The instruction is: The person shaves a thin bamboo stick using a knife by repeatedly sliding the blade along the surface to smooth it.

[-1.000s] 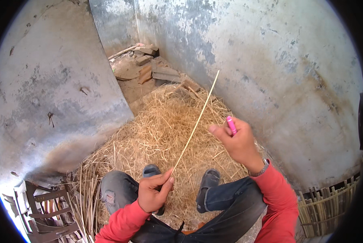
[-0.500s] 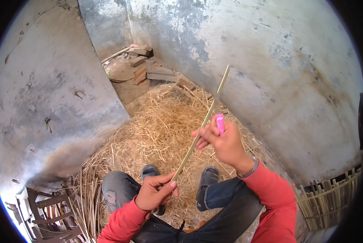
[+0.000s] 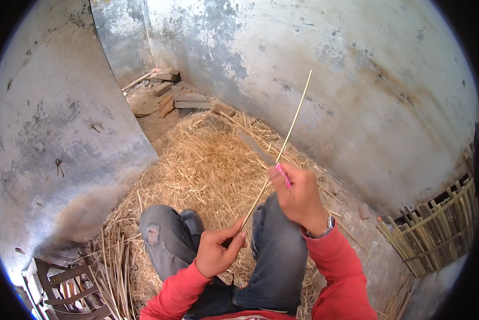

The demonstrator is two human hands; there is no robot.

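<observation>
My left hand [image 3: 219,252] is closed on the lower end of a thin, pale bamboo strip [image 3: 297,118], above my left thigh. The strip slants up and away to the right, its far end in the air. My right hand [image 3: 302,196] grips a knife [image 3: 256,148] by its pink handle, the grey blade pointing up and left. Blade and strip cross just above my right thumb. Whether the edge touches the strip I cannot tell.
Straw-like shavings [image 3: 207,160] cover the floor around my feet. Long loose strips [image 3: 114,264] lie at left beside a dark slatted frame [image 3: 74,285]. A bamboo slat basket [image 3: 437,226] stands at right. Bricks [image 3: 166,74] lie in the far corner between stained walls [image 3: 314,48].
The knife blade has swung from lying along the strip to crossing it, pointing up-left. My right fingers have curled into a firmer grip. My knees have drawn closer together, and the view has shifted.
</observation>
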